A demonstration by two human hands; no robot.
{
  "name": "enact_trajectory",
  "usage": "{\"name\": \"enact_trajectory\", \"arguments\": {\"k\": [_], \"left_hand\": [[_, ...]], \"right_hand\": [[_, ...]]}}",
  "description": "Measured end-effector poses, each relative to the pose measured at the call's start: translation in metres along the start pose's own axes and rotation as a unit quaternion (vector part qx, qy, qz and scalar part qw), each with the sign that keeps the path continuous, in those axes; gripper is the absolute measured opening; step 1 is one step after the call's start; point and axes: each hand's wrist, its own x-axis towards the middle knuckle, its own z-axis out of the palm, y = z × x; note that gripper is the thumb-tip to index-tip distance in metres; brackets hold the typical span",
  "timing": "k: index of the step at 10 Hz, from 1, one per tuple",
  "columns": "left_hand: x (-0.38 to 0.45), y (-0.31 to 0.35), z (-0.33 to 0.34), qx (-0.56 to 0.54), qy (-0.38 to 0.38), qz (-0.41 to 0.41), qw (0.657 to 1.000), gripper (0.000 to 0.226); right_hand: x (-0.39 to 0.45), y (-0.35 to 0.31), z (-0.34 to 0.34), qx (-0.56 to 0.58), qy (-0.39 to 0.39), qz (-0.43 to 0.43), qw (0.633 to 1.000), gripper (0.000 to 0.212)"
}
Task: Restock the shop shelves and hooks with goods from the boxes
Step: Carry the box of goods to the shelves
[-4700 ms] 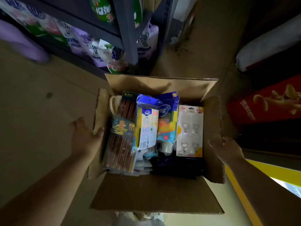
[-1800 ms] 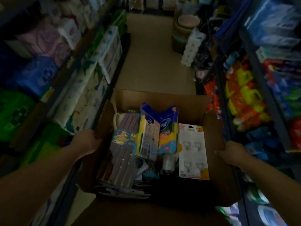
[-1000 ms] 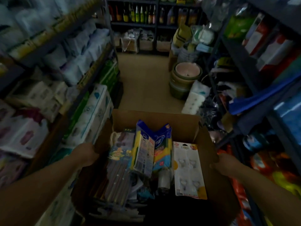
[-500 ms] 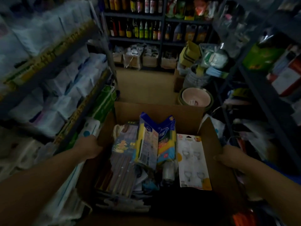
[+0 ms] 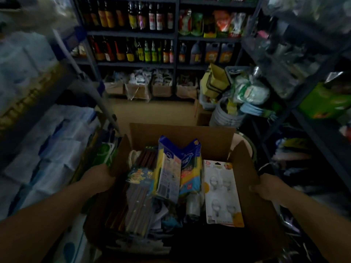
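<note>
One head-worn wide-angle view looks forward and down, close above the open cardboard box (image 5: 245, 179), facing the bottle shelves (image 5: 133, 33) beyond it.

Behind the cardboard box (image 5: 181, 136) walls, the fingers of the left hand (image 5: 98, 176) and right hand (image 5: 266, 186) are hidden. The box's near bottom is too dark, perhaps holding more packets.
</note>
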Motion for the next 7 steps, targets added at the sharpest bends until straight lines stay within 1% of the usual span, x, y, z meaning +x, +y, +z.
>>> {"name": "enact_trajectory", "arguments": {"k": [1,2,3,4,5,6,7], "left_hand": [[0.059,0.023,-0.030,0.015,-0.009,0.011,1.000,0.024],[0.117,0.047,-0.048,0.019,-0.012,0.008,1.000,0.027],[0.180,0.070,-0.071,0.025,-0.010,-0.026,0.999,0.026],[0.243,0.085,-0.095,0.032,-0.016,-0.032,0.999,0.033],[0.289,0.106,-0.122,0.040,-0.012,-0.032,0.999,0.033],[0.335,0.129,-0.151,0.049,0.009,-0.032,0.998,0.035],[0.386,0.157,-0.179,0.084,-0.005,-0.005,0.996,0.034]], "right_hand": [[0.051,-0.028,-0.032,-0.002,0.006,-0.010,1.000,0.024],[0.107,-0.054,-0.066,0.009,0.000,-0.015,1.000,0.026],[0.162,-0.085,-0.099,0.009,-0.023,-0.026,0.999,0.028],[0.204,-0.101,-0.117,0.012,-0.026,-0.022,0.999,0.030],[0.242,-0.127,-0.147,0.037,-0.026,-0.013,0.999,0.029],[0.279,-0.150,-0.166,0.052,-0.020,-0.002,0.998,0.032],[0.320,-0.173,-0.181,0.067,-0.008,0.013,0.998,0.037]]}}
